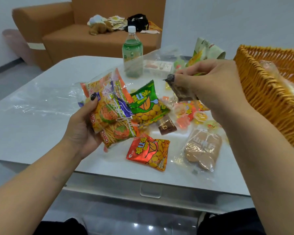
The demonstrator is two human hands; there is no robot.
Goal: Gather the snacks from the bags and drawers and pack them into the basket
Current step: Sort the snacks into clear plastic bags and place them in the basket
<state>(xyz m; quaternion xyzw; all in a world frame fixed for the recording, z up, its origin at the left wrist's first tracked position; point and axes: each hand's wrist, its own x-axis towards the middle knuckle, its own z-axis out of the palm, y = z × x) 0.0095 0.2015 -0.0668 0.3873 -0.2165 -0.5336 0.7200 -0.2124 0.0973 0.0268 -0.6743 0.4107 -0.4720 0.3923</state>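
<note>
Both hands are raised over the white bench [41,133]. Left hand [81,126] grips a clear plastic bag [112,106] stuffed with orange snack packets, thumb on top near the bag's upper edge and fingers curled beneath it. Right hand [215,85] pinches a small dark wrapped snack [180,90] between thumb and fingers, held above the bench just left of the wicker basket [265,92].

That basket stands at the right edge of the bench, tilted toward the camera, with a clear-wrapped item [278,77] showing inside it.

Loose snacks lie on the bench between the two hands: a green packet [146,104] touching the held bag, a red packet [149,151] nearer the bench's front edge, a small brown wrapped piece [166,127] between them, a clear pack of round brownish biscuits [202,148] to the right, and a scatter of small jelly cups [188,114] under the right hand.

Farther back stands an upright green drink bottle [132,51] with a white cap, beside a flat white tray pack [156,67] and a pale green printed bag [209,48]. Behind the bench is a brown sofa [61,36] with a soft toy, papers and a black item on its seat.
</note>
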